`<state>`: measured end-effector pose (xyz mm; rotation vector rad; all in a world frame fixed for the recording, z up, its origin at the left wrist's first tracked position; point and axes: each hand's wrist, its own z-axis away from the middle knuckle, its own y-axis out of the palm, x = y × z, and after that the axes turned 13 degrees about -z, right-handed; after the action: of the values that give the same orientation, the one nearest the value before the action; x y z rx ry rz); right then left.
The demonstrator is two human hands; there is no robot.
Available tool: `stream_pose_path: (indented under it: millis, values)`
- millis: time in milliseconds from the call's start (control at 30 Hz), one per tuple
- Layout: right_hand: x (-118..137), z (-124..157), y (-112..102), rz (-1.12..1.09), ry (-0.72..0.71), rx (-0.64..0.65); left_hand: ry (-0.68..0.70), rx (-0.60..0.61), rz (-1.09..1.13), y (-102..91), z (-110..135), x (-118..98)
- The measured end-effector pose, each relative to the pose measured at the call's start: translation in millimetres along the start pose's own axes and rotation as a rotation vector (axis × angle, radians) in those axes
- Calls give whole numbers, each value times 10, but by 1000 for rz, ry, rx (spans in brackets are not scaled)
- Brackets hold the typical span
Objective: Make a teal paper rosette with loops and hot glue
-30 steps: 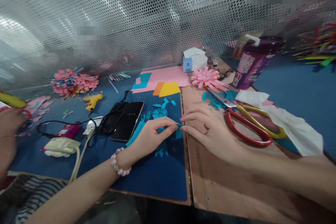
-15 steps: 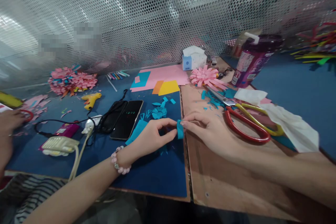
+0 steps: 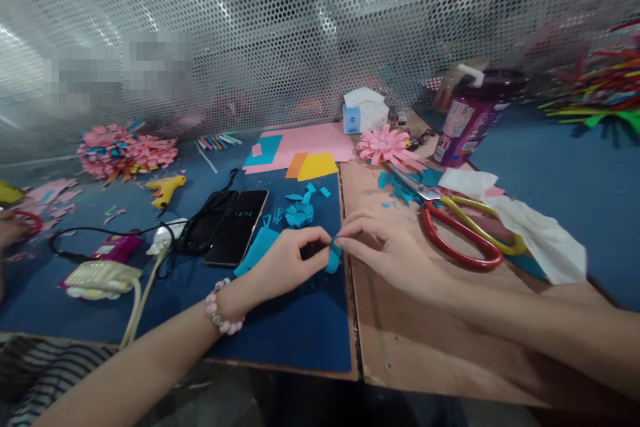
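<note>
A small curled strip of teal paper (image 3: 333,260) is pinched between my two hands above the seam of the tabletop. My left hand (image 3: 295,255), with a pink bead bracelet on the wrist, is closed on it from the left. From the right, the thumb and fingertips of my right hand (image 3: 383,247) meet it at its top edge. Beyond the left hand lies a teal paper flower (image 3: 300,213) with scraps about it. A larger teal paper piece (image 3: 257,250) is partly hidden behind that hand. Scissors (image 3: 430,197) with red and yellow handles lie beyond my right hand.
At left are a phone (image 3: 237,227), a yellow glue gun (image 3: 167,190), a power strip (image 3: 103,278) with cords and a co-worker's hand (image 3: 11,230). Coloured sheets (image 3: 320,143), a pink paper flower (image 3: 385,145), a tissue box (image 3: 364,113) and a purple cup (image 3: 470,123) stand or lie behind.
The teal strip between my fingertips has turned and tilted, its curl now hanging lower. Both hands stay together. The co-worker's hand shows less at the left edge as the view shifts.
</note>
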<state>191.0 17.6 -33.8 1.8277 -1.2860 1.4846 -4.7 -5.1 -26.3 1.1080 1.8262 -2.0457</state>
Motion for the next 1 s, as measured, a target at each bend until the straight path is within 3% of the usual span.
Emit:
stream_pose_path:
  millis: [133, 433, 833, 1000]
  values:
    - [-5, -4, 8, 7, 37, -5, 4, -7, -35, 0, 3, -16]
    - [-97, 16, 39, 53, -20, 0, 47, -26, -97, 24, -2, -25]
    - [-49, 0, 66, 28, 93, -63, 53, 11, -77, 21, -11, -33]
    - [-4, -27, 32, -11, 138, -26, 9, 3, -14, 1, -10, -12]
